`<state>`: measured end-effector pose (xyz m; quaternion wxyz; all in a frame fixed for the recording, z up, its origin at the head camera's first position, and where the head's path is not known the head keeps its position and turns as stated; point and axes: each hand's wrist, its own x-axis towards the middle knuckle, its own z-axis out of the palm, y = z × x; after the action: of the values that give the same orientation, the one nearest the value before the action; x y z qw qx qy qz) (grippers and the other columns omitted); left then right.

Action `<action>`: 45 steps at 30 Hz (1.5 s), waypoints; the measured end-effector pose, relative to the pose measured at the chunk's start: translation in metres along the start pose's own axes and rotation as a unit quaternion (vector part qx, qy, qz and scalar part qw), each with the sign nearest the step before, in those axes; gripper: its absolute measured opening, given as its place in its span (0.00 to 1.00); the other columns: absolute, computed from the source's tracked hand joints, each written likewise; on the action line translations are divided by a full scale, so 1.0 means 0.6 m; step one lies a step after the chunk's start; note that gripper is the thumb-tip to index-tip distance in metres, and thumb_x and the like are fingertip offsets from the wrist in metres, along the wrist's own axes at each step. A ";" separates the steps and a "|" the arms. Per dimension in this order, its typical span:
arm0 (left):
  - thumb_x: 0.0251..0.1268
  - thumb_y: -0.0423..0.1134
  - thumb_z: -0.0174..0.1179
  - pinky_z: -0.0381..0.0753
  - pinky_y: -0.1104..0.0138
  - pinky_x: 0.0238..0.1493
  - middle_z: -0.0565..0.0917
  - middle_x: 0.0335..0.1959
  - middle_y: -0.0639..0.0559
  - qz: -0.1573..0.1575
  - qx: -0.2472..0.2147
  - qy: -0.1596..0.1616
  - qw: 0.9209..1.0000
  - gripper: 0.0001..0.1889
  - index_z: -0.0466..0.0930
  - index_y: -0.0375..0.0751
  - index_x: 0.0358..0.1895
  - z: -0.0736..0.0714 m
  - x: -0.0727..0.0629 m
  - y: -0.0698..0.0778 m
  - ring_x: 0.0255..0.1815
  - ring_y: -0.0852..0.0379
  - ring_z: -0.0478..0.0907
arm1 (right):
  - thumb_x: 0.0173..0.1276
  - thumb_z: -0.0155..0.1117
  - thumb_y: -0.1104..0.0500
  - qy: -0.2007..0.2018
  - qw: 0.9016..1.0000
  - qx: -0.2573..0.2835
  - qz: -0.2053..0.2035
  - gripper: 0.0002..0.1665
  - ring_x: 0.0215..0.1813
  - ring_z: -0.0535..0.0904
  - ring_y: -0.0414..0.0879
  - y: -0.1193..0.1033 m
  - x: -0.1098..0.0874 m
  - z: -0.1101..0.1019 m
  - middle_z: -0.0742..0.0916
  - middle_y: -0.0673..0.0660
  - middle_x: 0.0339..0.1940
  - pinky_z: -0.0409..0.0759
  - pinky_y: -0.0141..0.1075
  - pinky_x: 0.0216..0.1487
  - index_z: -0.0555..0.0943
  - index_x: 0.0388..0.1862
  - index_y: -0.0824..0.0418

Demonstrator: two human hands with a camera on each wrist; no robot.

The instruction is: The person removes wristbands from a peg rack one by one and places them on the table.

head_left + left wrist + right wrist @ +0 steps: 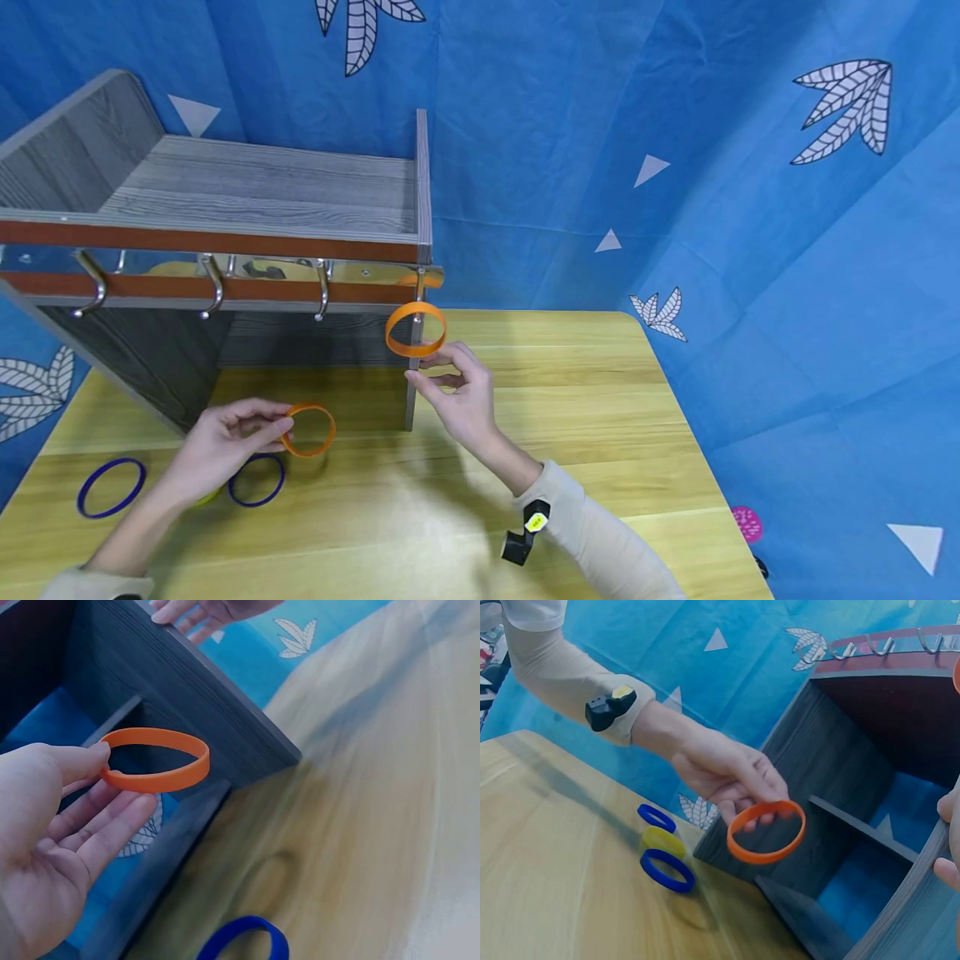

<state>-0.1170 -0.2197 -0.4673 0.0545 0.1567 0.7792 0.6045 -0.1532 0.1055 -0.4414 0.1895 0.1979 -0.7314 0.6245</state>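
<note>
My left hand pinches an orange silicone wristband between thumb and fingers, in front of the grey wooden shelf's lower part. A second orange wristband hangs at the rightmost hook of the metal hook strip. Just below it is my right hand, thumb and fingers apart, with the fingertips at the front edge of the shelf's right side panel. In the left wrist view, fingers of the right hand lie by that panel's edge. Its grip on the panel is unclear.
Two blue wristbands lie on the wooden table, with a yellow one between them, mostly hidden by the left arm in the head view. The other hooks carry nothing. A blue patterned cloth hangs behind.
</note>
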 end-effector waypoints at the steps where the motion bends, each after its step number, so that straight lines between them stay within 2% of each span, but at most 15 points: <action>1: 0.76 0.29 0.62 0.96 0.61 0.43 0.90 0.42 0.62 -0.005 -0.002 -0.004 1.000 0.11 0.83 0.25 0.55 0.000 0.000 -0.003 0.41 0.63 0.91 | 0.64 0.78 0.70 0.000 1.000 0.000 0.000 0.13 0.44 0.89 0.55 0.000 0.000 0.000 0.88 0.65 0.43 0.96 0.40 0.41 0.86 0.47 0.66; 6: 0.76 0.29 0.62 0.96 0.62 0.43 0.90 0.41 0.64 -0.028 -0.009 -0.027 0.999 0.13 0.82 0.22 0.56 0.001 -0.003 -0.017 0.41 0.62 0.91 | 0.64 0.77 0.70 0.000 1.000 0.002 0.000 0.13 0.44 0.88 0.55 0.000 0.000 0.000 0.87 0.65 0.43 0.96 0.40 0.41 0.86 0.46 0.66; 10: 0.77 0.30 0.62 0.96 0.61 0.42 0.89 0.40 0.65 -0.045 -0.003 -0.041 0.998 0.16 0.80 0.18 0.57 0.001 -0.005 -0.024 0.40 0.61 0.91 | 0.64 0.77 0.70 -0.001 1.000 0.005 -0.004 0.12 0.44 0.88 0.60 0.000 0.000 0.000 0.87 0.66 0.42 0.96 0.40 0.40 0.86 0.45 0.67; 14: 0.78 0.32 0.62 0.96 0.61 0.43 0.90 0.40 0.61 -0.070 0.002 -0.050 0.996 0.18 0.79 0.18 0.60 0.002 -0.007 -0.029 0.40 0.60 0.91 | 0.64 0.77 0.71 -0.001 1.000 0.005 -0.006 0.12 0.44 0.87 0.62 -0.001 -0.001 0.000 0.87 0.66 0.42 0.96 0.41 0.40 0.86 0.45 0.67; 19: 0.78 0.35 0.62 0.96 0.62 0.45 0.91 0.43 0.52 -0.101 0.006 -0.062 0.993 0.19 0.79 0.21 0.61 0.004 -0.010 -0.039 0.41 0.60 0.91 | 0.63 0.78 0.70 0.001 1.000 0.001 -0.005 0.12 0.44 0.88 0.52 -0.001 -0.002 0.001 0.87 0.66 0.41 0.96 0.40 0.40 0.86 0.45 0.67; 22: 0.79 0.35 0.62 0.96 0.61 0.45 0.91 0.43 0.49 -0.102 0.004 -0.072 0.992 0.19 0.79 0.20 0.61 0.005 -0.012 -0.045 0.41 0.59 0.91 | 0.63 0.78 0.70 0.002 1.000 0.001 -0.003 0.13 0.44 0.88 0.45 -0.002 -0.002 0.001 0.87 0.66 0.41 0.96 0.40 0.40 0.86 0.45 0.67; 24: 0.79 0.35 0.61 0.96 0.61 0.45 0.90 0.42 0.48 -0.100 0.000 -0.082 0.992 0.19 0.79 0.20 0.61 0.005 -0.013 -0.048 0.40 0.59 0.90 | 0.63 0.78 0.70 0.001 1.000 0.002 -0.002 0.13 0.44 0.88 0.44 -0.002 -0.001 0.001 0.87 0.66 0.41 0.96 0.40 0.40 0.86 0.45 0.67; 31: 0.79 0.34 0.61 0.96 0.61 0.44 0.90 0.43 0.42 -0.101 -0.009 -0.104 0.989 0.20 0.78 0.18 0.60 0.009 -0.017 -0.055 0.39 0.59 0.90 | 0.63 0.78 0.71 0.001 1.000 0.006 -0.005 0.13 0.44 0.88 0.61 -0.002 -0.001 0.001 0.87 0.67 0.41 0.96 0.41 0.40 0.86 0.46 0.67; 34: 0.79 0.35 0.61 0.96 0.61 0.43 0.90 0.43 0.40 -0.110 -0.012 -0.107 0.988 0.20 0.78 0.18 0.60 0.010 -0.018 -0.057 0.39 0.59 0.90 | 0.63 0.78 0.71 0.002 1.000 0.006 -0.005 0.13 0.44 0.88 0.57 -0.002 -0.001 0.001 0.87 0.66 0.41 0.96 0.41 0.40 0.86 0.45 0.67; 37: 0.79 0.35 0.62 0.96 0.62 0.43 0.89 0.42 0.39 -0.118 -0.013 -0.111 0.987 0.20 0.78 0.17 0.60 0.012 -0.018 -0.057 0.39 0.59 0.89 | 0.63 0.78 0.71 0.002 1.000 0.008 -0.004 0.13 0.44 0.88 0.57 -0.002 0.000 0.001 0.87 0.66 0.41 0.96 0.41 0.41 0.86 0.45 0.67; 41: 0.79 0.35 0.62 0.96 0.62 0.43 0.89 0.41 0.38 -0.122 -0.010 -0.113 0.986 0.20 0.78 0.17 0.60 0.013 -0.019 -0.056 0.38 0.58 0.89 | 0.63 0.77 0.71 0.001 1.000 0.012 -0.005 0.12 0.44 0.87 0.65 -0.003 0.000 0.001 0.87 0.67 0.42 0.96 0.41 0.41 0.86 0.45 0.68; 45: 0.79 0.35 0.62 0.96 0.63 0.41 0.89 0.41 0.37 -0.123 -0.007 -0.117 0.985 0.20 0.78 0.17 0.59 0.015 -0.018 -0.058 0.38 0.58 0.89 | 0.64 0.77 0.71 0.001 1.000 0.011 -0.007 0.12 0.44 0.87 0.65 -0.003 0.000 0.001 0.87 0.67 0.42 0.96 0.41 0.40 0.86 0.45 0.68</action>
<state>-0.1104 -0.2226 -0.5040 0.2202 0.1284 0.7767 0.5760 -0.1525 0.1049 -0.4401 0.1923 0.2050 -0.7226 0.6315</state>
